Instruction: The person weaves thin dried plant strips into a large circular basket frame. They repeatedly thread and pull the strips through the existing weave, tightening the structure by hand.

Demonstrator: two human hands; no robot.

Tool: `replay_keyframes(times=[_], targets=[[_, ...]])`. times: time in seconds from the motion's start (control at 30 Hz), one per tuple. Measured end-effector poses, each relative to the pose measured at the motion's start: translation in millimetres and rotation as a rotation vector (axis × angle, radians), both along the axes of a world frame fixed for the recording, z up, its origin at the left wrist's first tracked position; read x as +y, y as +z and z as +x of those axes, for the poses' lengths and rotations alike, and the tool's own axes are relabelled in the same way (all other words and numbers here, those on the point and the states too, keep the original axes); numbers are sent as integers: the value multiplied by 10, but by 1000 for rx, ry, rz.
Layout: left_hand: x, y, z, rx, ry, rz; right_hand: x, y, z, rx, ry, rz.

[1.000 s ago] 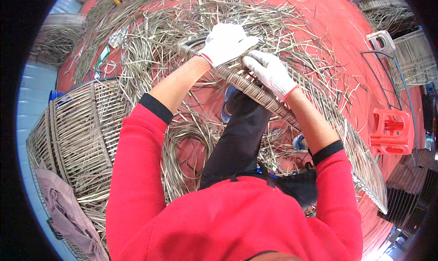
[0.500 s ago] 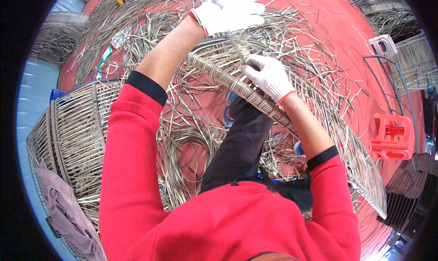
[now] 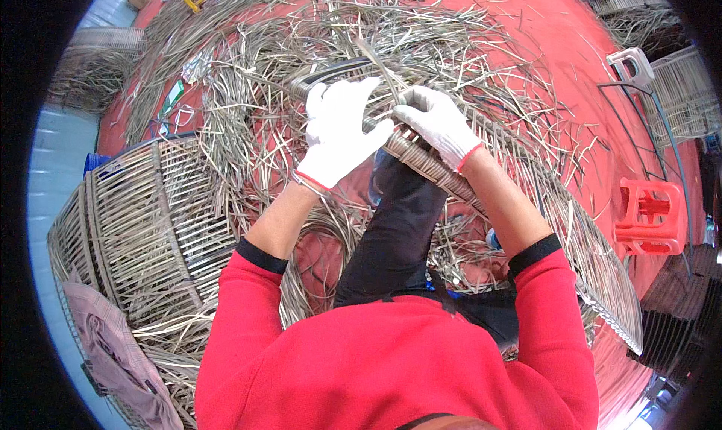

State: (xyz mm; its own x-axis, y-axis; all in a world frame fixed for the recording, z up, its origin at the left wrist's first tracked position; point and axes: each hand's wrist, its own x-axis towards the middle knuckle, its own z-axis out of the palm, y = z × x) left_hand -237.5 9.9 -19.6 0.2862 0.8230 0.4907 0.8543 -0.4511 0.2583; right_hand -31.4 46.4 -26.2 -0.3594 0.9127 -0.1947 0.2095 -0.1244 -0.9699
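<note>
A woven frame (image 3: 519,155) of pale strips lies slanting across my leg, its thick wrapped rim (image 3: 425,159) towards me. My right hand (image 3: 438,125), in a white knit glove with a red cuff, pinches a flat weaving strip (image 3: 378,63) at this rim. The strip's free end sticks up and away from me. My left hand (image 3: 335,136), gloved likewise, is at the rim just left of the right hand. Its fingers are apart and its thumb points towards the strip; whether it touches the rim is hard to tell.
Loose strips (image 3: 263,76) lie heaped over the red floor (image 3: 526,24). Left stands another woven piece (image 3: 143,227) with a draped cloth (image 3: 113,340). A red plastic stool (image 3: 650,218), a white stool (image 3: 632,67) and bent rods (image 3: 662,144) are at right.
My left hand has come back from beyond the rim, down beside my right hand. My right hand stays at the rim, and the strip now stands up from it.
</note>
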Motion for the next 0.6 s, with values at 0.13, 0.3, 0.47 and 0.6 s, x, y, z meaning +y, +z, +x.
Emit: replay_keyframes(times=[0.13, 0.3, 0.47, 0.6], targets=[[-44, 22, -51, 96, -39, -63, -27, 44, 4, -34, 28, 68], [-168, 39, 86, 172, 22, -106, -35, 5, -3, -107, 57, 170], [-165, -6, 172, 140, 57, -110, -16, -74, 11, -144, 72, 219], [-193, 29, 177, 176, 65, -117, -25, -90, -11, -154, 53, 219]])
